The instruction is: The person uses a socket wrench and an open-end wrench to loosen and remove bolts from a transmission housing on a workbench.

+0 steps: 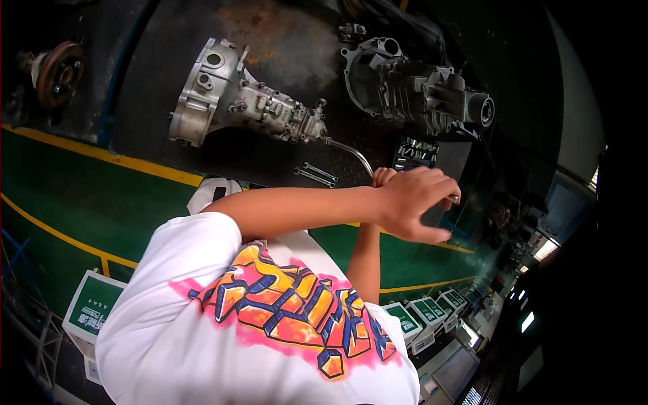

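Observation:
My left forearm reaches across to the right, and my left hand [420, 196] lies over the far part of my right wrist area. Its fingers curl down while the thumb stands away from them. A small shiny bit [453, 199] shows at those fingertips; what it belongs to is hidden. Mostly behind it, my right hand [383, 177] is closed round the bent metal gear lever [351, 151]. That lever runs out of the end of a silver gearbox [270, 111] lying on a dark bench [152, 111]. Two spanners [316, 174] lie beside the lever.
A second gearbox housing [425, 91] sits at the back right of the bench, with a socket set [415, 152] in front of it. A rusty hub disc [61, 74] is at far left. Yellow lines [135, 164] mark the green floor; white-and-green boxes [94, 307] stand behind me.

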The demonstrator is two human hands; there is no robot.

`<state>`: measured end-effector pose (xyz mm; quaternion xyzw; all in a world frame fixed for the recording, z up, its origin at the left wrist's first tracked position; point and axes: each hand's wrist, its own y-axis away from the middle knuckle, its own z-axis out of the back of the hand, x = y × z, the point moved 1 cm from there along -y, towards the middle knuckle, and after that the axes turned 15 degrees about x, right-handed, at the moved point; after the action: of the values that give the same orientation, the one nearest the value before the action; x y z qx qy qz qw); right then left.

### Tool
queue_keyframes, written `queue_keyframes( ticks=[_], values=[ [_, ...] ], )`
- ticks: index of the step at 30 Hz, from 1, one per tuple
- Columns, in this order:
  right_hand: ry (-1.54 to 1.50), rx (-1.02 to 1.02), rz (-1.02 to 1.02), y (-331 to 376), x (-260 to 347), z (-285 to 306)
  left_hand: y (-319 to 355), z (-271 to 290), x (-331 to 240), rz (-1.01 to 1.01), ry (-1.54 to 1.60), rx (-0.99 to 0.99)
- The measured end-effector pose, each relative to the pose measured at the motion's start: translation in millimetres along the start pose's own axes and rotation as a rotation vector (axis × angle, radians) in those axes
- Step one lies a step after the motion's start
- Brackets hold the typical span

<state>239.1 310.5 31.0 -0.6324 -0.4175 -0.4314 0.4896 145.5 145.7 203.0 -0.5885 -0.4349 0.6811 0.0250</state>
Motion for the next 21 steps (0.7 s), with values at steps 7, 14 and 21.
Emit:
queue_keyframes(
  ticks=[7, 14, 21],
  values=[
    [-0.123, -0.145, 0.014, -56.3, 31.1, -58.1, 1.0, -39.0, 8.3, 0.033, -0.101, 0.202],
    [-0.105, 0.104, -0.032, -112.5, 12.1, -117.1, -11.0, -43.7, 17.0, 0.066, -0.259, 0.036],
    [0.201, 0.544, -0.262, -62.6, 12.2, -147.1, -15.1, 11.6, 12.9, 0.123, -0.313, -0.155]
  ],
)
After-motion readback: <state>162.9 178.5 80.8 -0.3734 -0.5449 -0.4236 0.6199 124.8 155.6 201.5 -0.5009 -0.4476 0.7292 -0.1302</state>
